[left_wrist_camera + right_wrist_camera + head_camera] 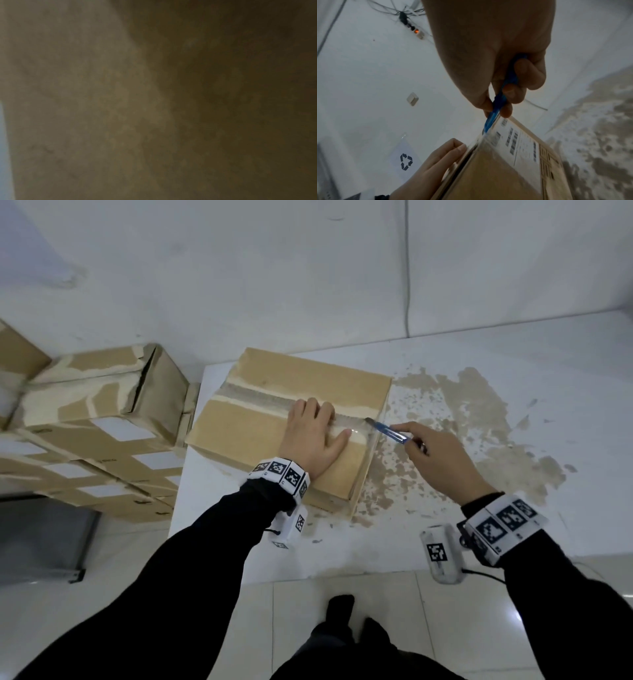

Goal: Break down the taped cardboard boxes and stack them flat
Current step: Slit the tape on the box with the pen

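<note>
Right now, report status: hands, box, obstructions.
Left hand flat on box. Right hand grips blue knife, blade at tape edge. Left fingers near cut line.

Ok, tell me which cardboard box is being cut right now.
The box on the white table, sealed box: left hand presses its top, right hand holds the blue cutter at its tape seam. The others are piled left, untouched.
</note>
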The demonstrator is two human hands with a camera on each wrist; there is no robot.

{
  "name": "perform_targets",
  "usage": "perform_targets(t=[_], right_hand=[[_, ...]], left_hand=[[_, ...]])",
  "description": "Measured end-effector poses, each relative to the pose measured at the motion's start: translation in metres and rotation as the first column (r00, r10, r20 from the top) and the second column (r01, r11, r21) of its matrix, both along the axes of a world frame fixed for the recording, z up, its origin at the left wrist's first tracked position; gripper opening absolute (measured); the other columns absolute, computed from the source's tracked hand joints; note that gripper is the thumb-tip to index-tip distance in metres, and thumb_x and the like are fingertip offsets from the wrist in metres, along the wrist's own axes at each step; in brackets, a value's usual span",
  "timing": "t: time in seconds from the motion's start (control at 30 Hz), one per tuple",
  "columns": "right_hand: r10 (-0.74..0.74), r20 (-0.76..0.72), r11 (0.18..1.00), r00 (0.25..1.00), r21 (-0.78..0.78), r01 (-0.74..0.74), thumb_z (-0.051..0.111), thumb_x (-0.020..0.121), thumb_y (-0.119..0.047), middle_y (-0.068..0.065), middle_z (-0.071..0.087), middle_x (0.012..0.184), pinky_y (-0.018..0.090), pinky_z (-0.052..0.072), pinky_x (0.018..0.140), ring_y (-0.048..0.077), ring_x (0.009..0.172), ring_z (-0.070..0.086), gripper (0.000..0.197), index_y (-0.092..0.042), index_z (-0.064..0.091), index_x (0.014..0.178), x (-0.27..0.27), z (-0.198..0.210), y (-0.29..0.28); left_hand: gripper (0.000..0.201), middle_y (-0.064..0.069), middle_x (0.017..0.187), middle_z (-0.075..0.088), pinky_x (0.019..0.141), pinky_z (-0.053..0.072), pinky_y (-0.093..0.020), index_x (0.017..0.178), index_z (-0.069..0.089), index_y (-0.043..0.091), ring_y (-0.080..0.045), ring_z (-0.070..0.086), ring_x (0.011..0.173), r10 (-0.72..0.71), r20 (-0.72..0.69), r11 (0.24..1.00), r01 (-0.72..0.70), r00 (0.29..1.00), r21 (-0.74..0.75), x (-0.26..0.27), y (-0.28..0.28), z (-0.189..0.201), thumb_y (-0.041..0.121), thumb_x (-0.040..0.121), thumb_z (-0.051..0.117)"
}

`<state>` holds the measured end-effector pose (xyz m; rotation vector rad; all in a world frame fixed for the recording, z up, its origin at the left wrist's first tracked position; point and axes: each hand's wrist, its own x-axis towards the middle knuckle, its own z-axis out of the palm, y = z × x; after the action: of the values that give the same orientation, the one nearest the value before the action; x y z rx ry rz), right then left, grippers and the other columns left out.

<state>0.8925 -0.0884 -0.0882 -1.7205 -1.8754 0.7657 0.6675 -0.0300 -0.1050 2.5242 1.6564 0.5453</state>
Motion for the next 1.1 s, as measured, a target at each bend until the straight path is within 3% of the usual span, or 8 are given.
perform_targets(t=[0.37,0.47,0.63,0.77,0.87,0.93,1.0,1.1], right_hand=[[0.271,-0.047,0.940,0.962,-0.203,-0.275,0.046,0.098,-0.023,-0.001,0.051,0.055,0.014,0.028,0.043,0.005,0.039,0.035,0.024,-0.025,0.066,0.111,0.027,0.018,0.003],[0.148,-0.052,0.976,0.988,-0.156,-0.154,0.046,0.098,-0.026,0.000,0.059,0.063,0.013,0.031,0.042,0.004,0.039,0.039,0.025,-0.026,0.061,0.119,0.037,0.015,-0.010],[0.029,-0.013,0.997,1.000,0.074,-0.028,0.051,0.097,-0.023,-0.002,0.062,0.077,0.013,0.034,0.050,0.003,0.054,0.049,0.026,-0.027,0.061,0.120,0.039,0.007,-0.019],[0.137,0.010,0.988,0.991,0.070,-0.137,0.051,0.097,-0.017,-0.013,0.053,0.081,0.011,0.033,0.057,-0.004,0.065,0.045,0.028,-0.025,0.062,0.120,0.029,0.000,-0.021],[0.154,0.015,0.980,0.988,0.125,-0.155,0.051,0.097,-0.016,-0.008,0.056,0.083,0.018,0.039,0.062,0.003,0.070,0.050,0.028,-0.025,0.062,0.121,0.028,-0.006,-0.023],[0.152,0.106,0.970,0.983,0.176,-0.169,0.051,0.096,-0.016,0.001,0.058,0.085,0.031,0.045,0.062,0.017,0.073,0.054,0.029,-0.025,0.062,0.122,0.025,-0.008,-0.023],[0.145,0.221,0.941,0.965,0.269,-0.203,0.056,0.093,-0.011,0.003,0.057,0.082,0.030,0.040,0.050,0.022,0.069,0.055,0.029,-0.021,0.065,0.118,0.021,-0.009,-0.023],[0.110,0.358,0.898,0.927,0.364,-0.247,0.072,0.077,0.000,0.004,0.052,0.069,0.022,0.025,0.037,0.022,0.052,0.050,0.034,-0.016,0.070,0.107,0.016,-0.013,-0.021]], left_hand=[[0.032,-0.008,0.088,0.046,0.084,0.031,-0.039,0.084,0.050,0.008,-0.024,0.038,0.087,-0.068,0.141,0.981,0.040,0.988,0.192,0.007,0.003,0.006,0.038,0.091,0.042],[0.036,-0.008,0.088,0.048,0.085,0.029,-0.038,0.083,0.051,0.009,-0.026,0.041,0.088,-0.052,0.051,0.981,0.041,0.997,0.191,0.008,0.007,0.007,0.041,0.092,0.037],[0.046,-0.008,0.096,0.064,0.113,0.015,-0.046,0.087,0.065,0.011,-0.026,0.057,0.097,0.062,-0.347,0.997,-0.077,0.936,-0.030,0.022,0.002,0.027,0.038,0.098,0.029],[0.036,-0.004,0.129,0.053,0.115,0.011,-0.049,0.102,0.068,0.018,-0.024,0.045,0.125,0.342,-0.025,0.840,-0.318,0.939,-0.440,0.034,-0.005,0.027,0.038,0.098,0.039],[0.020,0.001,0.123,0.060,0.114,0.024,-0.048,0.078,0.067,0.031,-0.027,0.047,0.126,0.629,0.454,0.719,-0.249,0.631,-0.649,0.037,-0.010,0.014,0.049,0.081,0.059],[0.026,0.001,0.099,0.069,0.111,0.030,-0.048,0.063,0.060,0.031,-0.028,0.055,0.115,0.725,0.493,0.664,-0.299,0.481,-0.685,0.045,-0.008,0.013,0.053,0.076,0.064],[0.034,0.005,0.072,0.064,0.110,0.032,-0.049,0.057,0.058,0.026,-0.031,0.061,0.101,0.777,0.477,0.620,-0.370,0.411,-0.692,0.054,-0.005,0.011,0.052,0.077,0.067],[0.024,0.006,0.077,0.065,0.115,0.024,-0.044,0.064,0.065,0.026,-0.023,0.056,0.096,0.802,0.478,0.596,-0.431,0.357,-0.678,0.064,-0.001,0.009,0.045,0.077,0.068]])
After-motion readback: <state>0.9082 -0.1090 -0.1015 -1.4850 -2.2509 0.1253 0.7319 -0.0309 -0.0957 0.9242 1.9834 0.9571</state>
